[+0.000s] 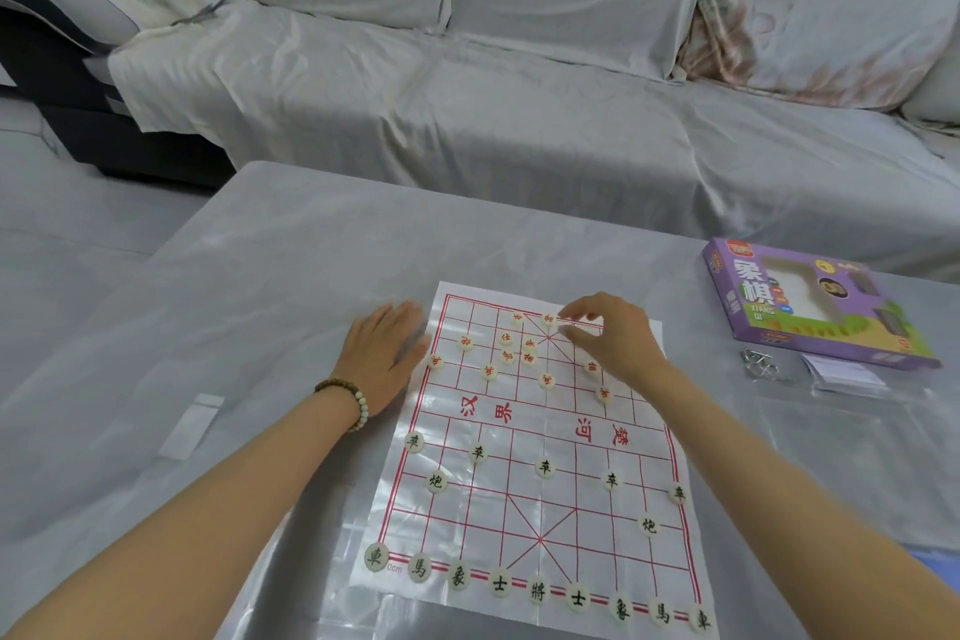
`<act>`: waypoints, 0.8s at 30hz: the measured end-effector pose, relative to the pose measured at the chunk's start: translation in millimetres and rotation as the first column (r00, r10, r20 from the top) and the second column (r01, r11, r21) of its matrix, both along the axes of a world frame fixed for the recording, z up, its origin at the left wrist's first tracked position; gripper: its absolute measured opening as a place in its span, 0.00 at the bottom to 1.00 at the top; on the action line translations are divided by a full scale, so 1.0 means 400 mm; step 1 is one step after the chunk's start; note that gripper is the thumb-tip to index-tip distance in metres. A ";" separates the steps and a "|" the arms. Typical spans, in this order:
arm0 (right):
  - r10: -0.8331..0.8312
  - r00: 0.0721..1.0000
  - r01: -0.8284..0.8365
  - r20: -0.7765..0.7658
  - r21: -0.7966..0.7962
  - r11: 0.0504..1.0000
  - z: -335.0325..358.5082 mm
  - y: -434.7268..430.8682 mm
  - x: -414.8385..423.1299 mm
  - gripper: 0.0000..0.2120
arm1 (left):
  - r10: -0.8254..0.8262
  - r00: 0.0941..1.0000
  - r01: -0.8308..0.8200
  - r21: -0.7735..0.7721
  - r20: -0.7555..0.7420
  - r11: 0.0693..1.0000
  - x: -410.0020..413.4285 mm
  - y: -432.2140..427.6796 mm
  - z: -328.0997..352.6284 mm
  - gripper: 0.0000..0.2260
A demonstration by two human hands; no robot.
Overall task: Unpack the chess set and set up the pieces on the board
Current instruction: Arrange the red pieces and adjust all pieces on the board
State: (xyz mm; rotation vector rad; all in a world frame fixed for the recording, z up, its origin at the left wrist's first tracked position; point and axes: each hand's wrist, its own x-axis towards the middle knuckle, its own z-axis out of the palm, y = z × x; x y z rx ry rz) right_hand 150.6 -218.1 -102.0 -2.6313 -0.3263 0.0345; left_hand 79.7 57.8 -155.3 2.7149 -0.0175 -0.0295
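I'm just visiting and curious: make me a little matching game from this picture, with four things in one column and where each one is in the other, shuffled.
Things
1. purple box
2. left hand
3. right hand
4. row of black-lettered pieces

Places
A. along the board's near edge
B. lying flat at the board's left edge
C. on the table, right of the board
D. fingertips at a red-lettered piece on the far edge

Pairs: 1-C, 2-B, 3-D, 4-A
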 end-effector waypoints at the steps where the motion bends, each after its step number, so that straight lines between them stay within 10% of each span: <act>1: -0.010 1.000 0.010 -0.020 0.012 1.000 -0.003 -0.018 -0.007 0.09 | -0.053 0.999 0.053 0.026 0.008 0.998 -0.003 -0.023 0.013 0.44; 4: -0.031 0.998 0.033 -0.059 0.032 0.999 -0.018 -0.042 -0.027 0.09 | -0.170 0.985 0.169 0.049 0.012 0.984 0.004 -0.088 0.040 0.48; 9: 0.006 0.994 -0.002 -0.106 0.037 0.999 -0.039 -0.018 -0.043 0.11 | -0.250 0.965 0.259 0.133 -0.076 0.957 0.028 -0.172 0.050 0.24; 24: -0.014 1.000 0.013 -0.009 -0.124 0.992 -0.096 0.144 0.027 0.17 | -0.036 0.998 0.034 -0.026 -0.060 0.999 0.103 -0.166 0.033 0.20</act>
